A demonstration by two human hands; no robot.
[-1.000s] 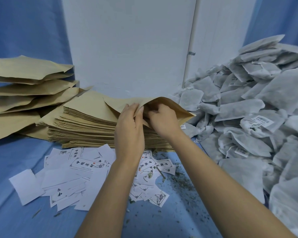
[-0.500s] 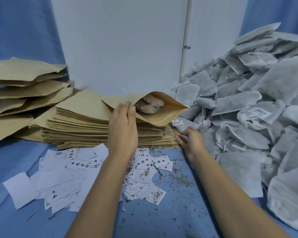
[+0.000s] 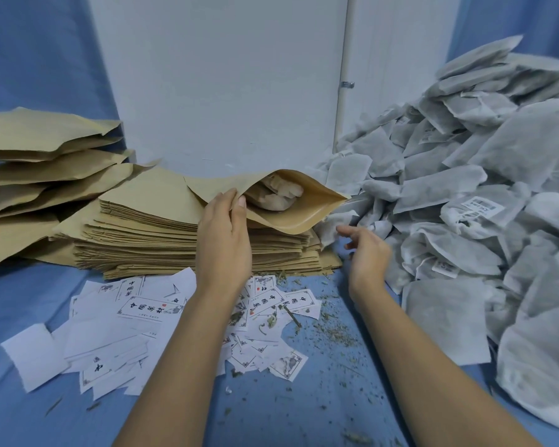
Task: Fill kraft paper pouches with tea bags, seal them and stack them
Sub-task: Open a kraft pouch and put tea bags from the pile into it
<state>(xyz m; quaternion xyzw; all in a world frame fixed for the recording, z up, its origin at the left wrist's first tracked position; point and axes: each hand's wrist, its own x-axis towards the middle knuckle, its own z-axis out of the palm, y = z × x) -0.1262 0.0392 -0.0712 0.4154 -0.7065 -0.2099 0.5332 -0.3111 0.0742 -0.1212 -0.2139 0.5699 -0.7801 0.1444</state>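
Fingers [image 3: 228, 201] of the left hand [image 3: 223, 243] pinch the upper lip of the open pouch [image 3: 291, 221], which lies atop the flat-pouch stack [image 3: 149, 233]. The right hand [image 3: 367, 253], loose and empty, hovers right of that stack, by the tea-bag heap [image 3: 465, 195]. A slipped pinch could shut the mouth against the next bag.

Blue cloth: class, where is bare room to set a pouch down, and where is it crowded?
Bare blue cloth: near-left corner below the paper labels; crumb-strewn strip between the forearms. Crowded: flat pouch stack behind, tea bag heap right.
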